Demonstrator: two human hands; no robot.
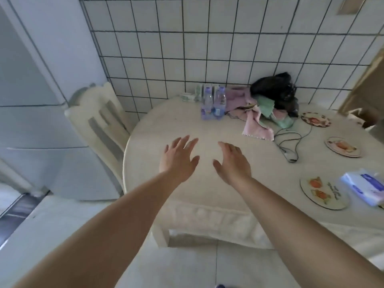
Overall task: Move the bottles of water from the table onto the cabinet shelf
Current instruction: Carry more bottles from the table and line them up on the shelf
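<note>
While both hands hover empty over the worktop (166,125), the bottles of water (213,104) wait beyond them.

The left hand (178,157) and right hand (232,163) are apart, fingers spread, holding nothing. The bottles stand upright by the tiled wall (187,48), straight ahead past the fingertips, slightly toward the right hand, which seems marginally nearer.

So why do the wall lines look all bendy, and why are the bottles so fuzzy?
In the head view, the wide lens curves the wall tiles toward the edges; the water bottles are far off, soft and washed out by pale, flat light; both open hands look sharper.
</note>
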